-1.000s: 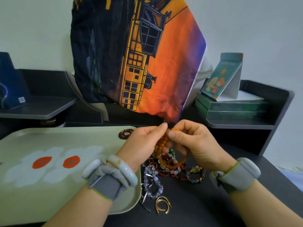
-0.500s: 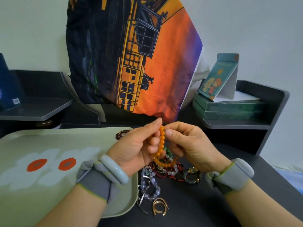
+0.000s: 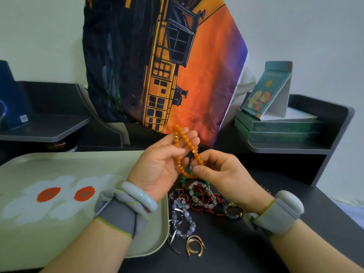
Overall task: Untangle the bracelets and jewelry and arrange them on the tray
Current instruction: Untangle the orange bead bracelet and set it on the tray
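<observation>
An orange bead bracelet (image 3: 184,137) is lifted above the desk, looped over the fingers of my left hand (image 3: 163,164), palm up. My right hand (image 3: 222,174) pinches its lower part between thumb and forefinger. Below them lies a tangled pile of jewelry (image 3: 197,201): red, clear and green bead bracelets, a pale blue bead bracelet (image 3: 183,219) and gold hoops (image 3: 195,246). The pale green tray (image 3: 59,166) with white and orange flowers lies to the left, under my left wrist.
A large orange and dark cushion (image 3: 161,66) stands behind the hands. A dark shelf (image 3: 295,146) at the right carries green boxes (image 3: 279,129) and a card stand (image 3: 266,91). Another dark shelf (image 3: 43,129) is at the left. The desk top (image 3: 246,253) is black.
Both hands have raised the orange bracelet out of the pile. My left hand has turned palm up with the loop spread over its fingers.
</observation>
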`<act>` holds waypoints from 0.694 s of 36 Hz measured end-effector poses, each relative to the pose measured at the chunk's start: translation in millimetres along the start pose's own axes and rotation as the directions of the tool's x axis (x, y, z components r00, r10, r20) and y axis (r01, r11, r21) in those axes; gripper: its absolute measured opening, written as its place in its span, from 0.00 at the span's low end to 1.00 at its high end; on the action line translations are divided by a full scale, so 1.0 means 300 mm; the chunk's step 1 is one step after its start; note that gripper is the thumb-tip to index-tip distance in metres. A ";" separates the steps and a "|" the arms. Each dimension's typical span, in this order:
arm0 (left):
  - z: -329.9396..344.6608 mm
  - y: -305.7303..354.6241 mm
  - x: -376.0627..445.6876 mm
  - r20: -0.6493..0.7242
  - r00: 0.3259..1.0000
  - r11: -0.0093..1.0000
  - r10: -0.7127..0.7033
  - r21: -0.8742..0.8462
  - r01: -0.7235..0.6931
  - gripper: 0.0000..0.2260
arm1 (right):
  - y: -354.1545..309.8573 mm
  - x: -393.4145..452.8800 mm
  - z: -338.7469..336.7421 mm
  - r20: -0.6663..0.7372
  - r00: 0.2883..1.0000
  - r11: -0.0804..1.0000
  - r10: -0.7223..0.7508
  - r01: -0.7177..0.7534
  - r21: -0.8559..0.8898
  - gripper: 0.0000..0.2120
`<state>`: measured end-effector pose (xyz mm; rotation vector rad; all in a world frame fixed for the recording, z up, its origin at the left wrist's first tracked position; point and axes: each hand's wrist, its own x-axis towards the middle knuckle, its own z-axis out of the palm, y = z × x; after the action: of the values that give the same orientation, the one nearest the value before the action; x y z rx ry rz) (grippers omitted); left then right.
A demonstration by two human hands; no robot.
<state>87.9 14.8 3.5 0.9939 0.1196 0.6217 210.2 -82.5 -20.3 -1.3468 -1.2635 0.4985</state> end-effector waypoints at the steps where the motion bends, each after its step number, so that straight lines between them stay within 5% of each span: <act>1: -0.002 -0.004 0.002 0.005 1.000 1.000 0.013 0.019 -0.013 0.21 | 0.003 0.000 0.001 -0.005 1.000 0.999 -0.005 0.004 -0.048 0.03; 9: -0.007 -0.039 0.001 0.009 0.997 0.954 0.079 0.290 -0.078 0.33 | 0.003 -0.010 0.013 -0.015 0.992 0.960 -0.127 0.119 -0.254 0.02; 15: -0.013 -0.064 -0.001 0.049 0.997 0.762 0.055 0.644 -0.074 0.18 | -0.010 -0.004 0.001 -0.101 0.969 0.955 -0.225 0.198 -0.221 0.06; 25: 0.001 -0.066 -0.006 -0.038 0.999 0.828 -0.021 0.560 0.039 0.04 | -0.017 -0.002 -0.003 -0.237 0.954 0.981 -0.181 0.159 -0.110 0.07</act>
<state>95.1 5.7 -12.8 1.5522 0.3616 0.5832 208.8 -84.6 -15.8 -1.3148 -1.1925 0.1493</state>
